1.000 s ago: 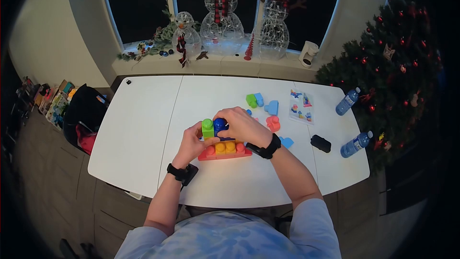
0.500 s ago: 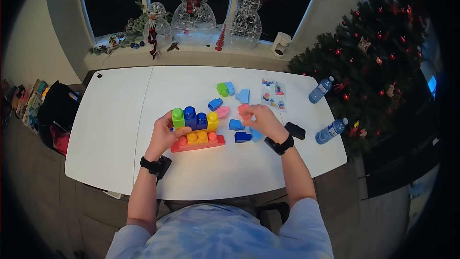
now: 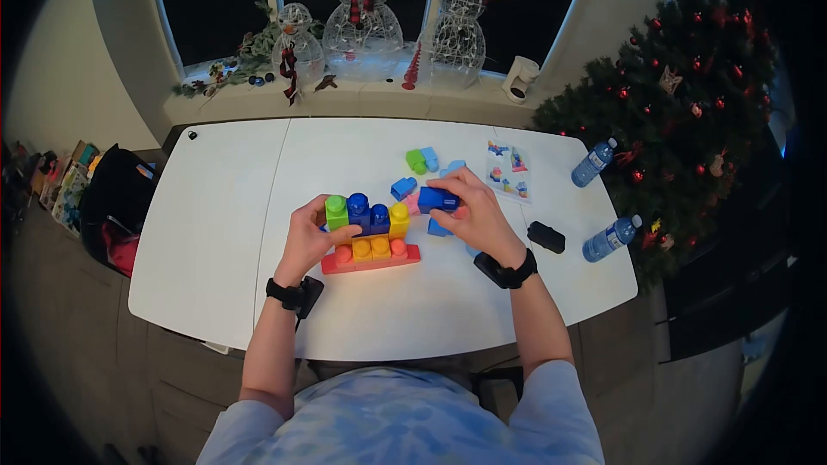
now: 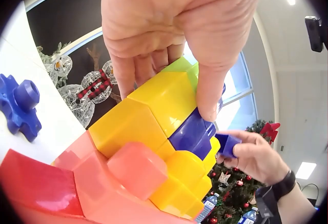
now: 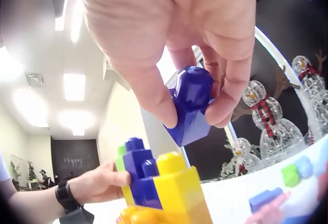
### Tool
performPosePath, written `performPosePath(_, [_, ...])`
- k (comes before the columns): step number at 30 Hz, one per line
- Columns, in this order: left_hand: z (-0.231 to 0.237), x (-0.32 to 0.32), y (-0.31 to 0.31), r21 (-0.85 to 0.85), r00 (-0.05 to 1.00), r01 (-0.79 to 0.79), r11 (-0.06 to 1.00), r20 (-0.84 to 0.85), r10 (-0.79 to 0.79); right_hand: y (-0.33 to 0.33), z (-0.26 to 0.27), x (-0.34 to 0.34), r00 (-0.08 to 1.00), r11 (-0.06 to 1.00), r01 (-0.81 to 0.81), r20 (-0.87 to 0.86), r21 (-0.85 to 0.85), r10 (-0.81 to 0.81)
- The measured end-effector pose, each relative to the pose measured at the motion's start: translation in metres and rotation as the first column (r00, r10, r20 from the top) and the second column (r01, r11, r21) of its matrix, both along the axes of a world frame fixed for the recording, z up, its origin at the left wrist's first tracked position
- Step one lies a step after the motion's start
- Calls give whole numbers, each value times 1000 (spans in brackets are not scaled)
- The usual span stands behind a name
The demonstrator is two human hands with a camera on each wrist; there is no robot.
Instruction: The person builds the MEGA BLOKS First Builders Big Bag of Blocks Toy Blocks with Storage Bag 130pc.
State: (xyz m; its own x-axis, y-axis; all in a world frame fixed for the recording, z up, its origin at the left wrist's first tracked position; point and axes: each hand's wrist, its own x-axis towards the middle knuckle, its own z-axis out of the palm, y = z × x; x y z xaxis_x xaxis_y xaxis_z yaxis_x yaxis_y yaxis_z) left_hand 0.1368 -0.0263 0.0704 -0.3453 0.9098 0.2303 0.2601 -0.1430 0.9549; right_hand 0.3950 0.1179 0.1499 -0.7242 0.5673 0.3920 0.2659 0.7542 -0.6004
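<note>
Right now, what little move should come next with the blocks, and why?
I'd probably bring the dark blue block left and press it onto the lower blue stud. The right hand pinches that block, the left hand holds the stack, and the stud is bare and sits lower than the taller blue stud beside it.

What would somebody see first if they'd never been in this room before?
Probably the bright block tower near the middle of the white table, with a dark blue block to its right in the person's right grip. Next might come the three snowmen on the windowsill behind, and the big Christmas tree beyond the table's right end.
</note>
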Motion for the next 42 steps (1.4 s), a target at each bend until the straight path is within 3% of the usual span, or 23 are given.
performPosePath(2, [-1, 0, 1, -8, 1000, -9, 1000, -13, 9, -5, 16, -19, 999, 999, -36, -27, 20, 37])
performPosePath(4, [-1, 0, 1, 16, 1000, 3, 1000, 10, -3, -12, 21, -39, 984, 981, -177, 20, -82, 179])
performPosePath(5, [-1, 0, 1, 16, 1000, 2, 1000, 9, -2, -10, 10, -51, 974, 974, -225, -16, -2, 225])
performPosePath(9, [1, 1, 0, 23, 1000, 4, 1000, 18, -5, -10, 2, -68, 972, 980, -191, 127, -46, 196])
performPosePath(18, [-1, 2, 1, 12, 998, -11, 1000, 60, 10, 0, -10, -71, 960, 961, -265, 68, -83, 271])
performPosePath(22, [2, 2, 0, -24, 999, -10, 1000, 32, 11, 5, -3, -71, 953, 960, -264, 131, -90, 274])
performPosePath(24, [2, 3, -1, -21, 1000, -12, 1000, 28, 13, 12, 21, -64, 929, 924, -272, 176, -268, 324])
performPosePath(26, [1, 2, -1, -14, 999, -20, 1000, 25, 21, 52, 5, -65, 937, 920, -308, 88, -242, 337])
performPosePath(28, [-2, 1, -1, -22, 999, -25, 999, 28, 26, 92, -4, -72, 995, 933, -95, -16, -348, 96])
performPosePath(29, [-2, 1, -1, -20, 999, -29, 999, 28, 29, 111, -20, -75, 995, 933, -99, -16, -345, 99])
performPosePath(31, [-1, 2, -1, -27, 999, -37, 999, 9, 38, 152, -60, -84, 979, 991, 3, 203, 132, -30])
performPosePath(32, [-1, 2, 0, -22, 999, -40, 999, 7, 40, 164, -76, -91, 979, 991, 1, 201, 137, -29])
performPosePath(34, [1, 2, -1, -39, 999, -41, 998, -2, 41, 179, -108, -102, 916, 984, -45, 400, 173, -29])
performPosePath(36, [3, 2, -1, -40, 999, -51, 998, -7, 50, 190, -133, -111, 905, 966, -52, 421, 253, -61])
performPosePath(38, [5, 2, -3, -43, 999, -23, 999, -34, 22, 192, -142, -117, 827, 958, -51, 549, 283, -118])
performPosePath(42, [4, 2, -2, -29, 1000, -19, 999, -18, 18, 175, -141, -111, 842, 969, -56, 533, 242, -84])
